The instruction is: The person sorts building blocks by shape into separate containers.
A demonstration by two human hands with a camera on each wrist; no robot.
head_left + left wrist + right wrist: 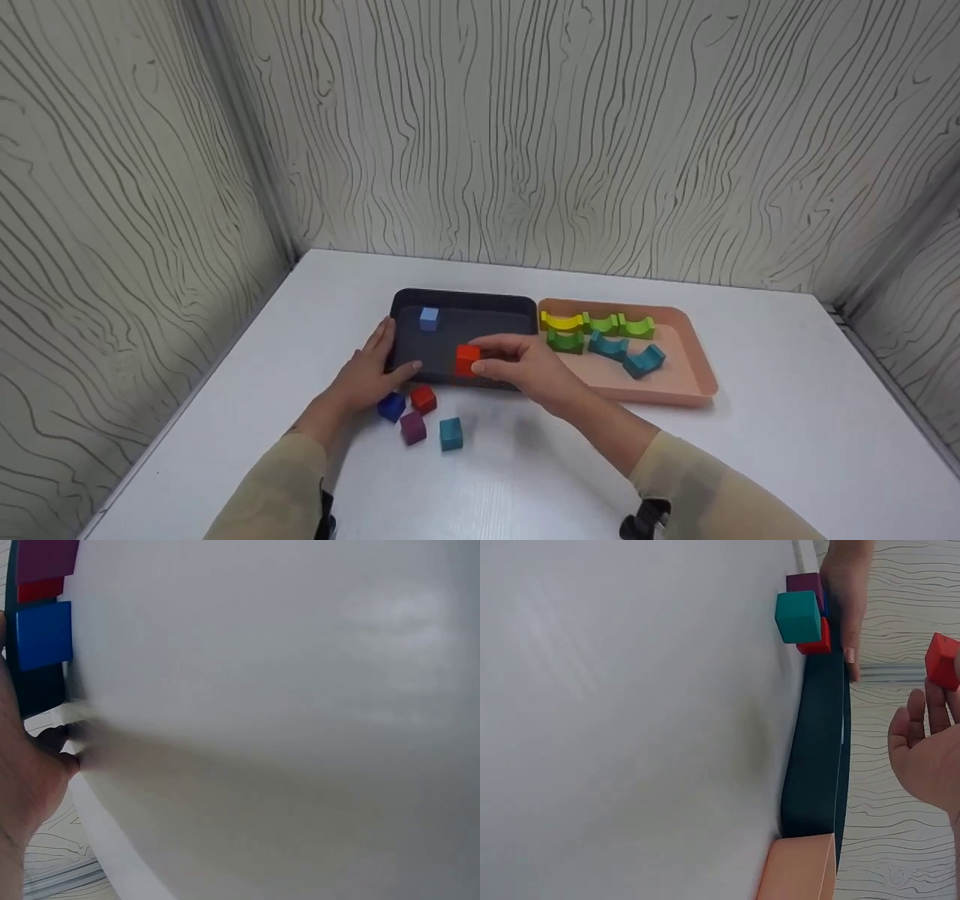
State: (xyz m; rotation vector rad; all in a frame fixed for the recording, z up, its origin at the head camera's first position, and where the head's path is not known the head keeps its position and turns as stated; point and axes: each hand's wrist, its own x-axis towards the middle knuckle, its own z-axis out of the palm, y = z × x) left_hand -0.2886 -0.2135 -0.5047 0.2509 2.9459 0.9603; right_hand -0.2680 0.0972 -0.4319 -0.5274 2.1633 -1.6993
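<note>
My right hand pinches a red block between thumb and fingers, held above the front part of a dark tray. In the right wrist view the same red block sits at the fingertips. My left hand rests against the tray's left end, thumb at the front rim and fingers stretched along the side. One light blue cube lies inside the dark tray. Just in front of the tray, near the left hand, are a blue cube, another red cube, a purple cube and a teal cube.
A pink tray adjoins the dark one on its right. It contains several arched blocks, among them a yellow one, green ones and teal ones. Wood-grain patterned walls border the white table.
</note>
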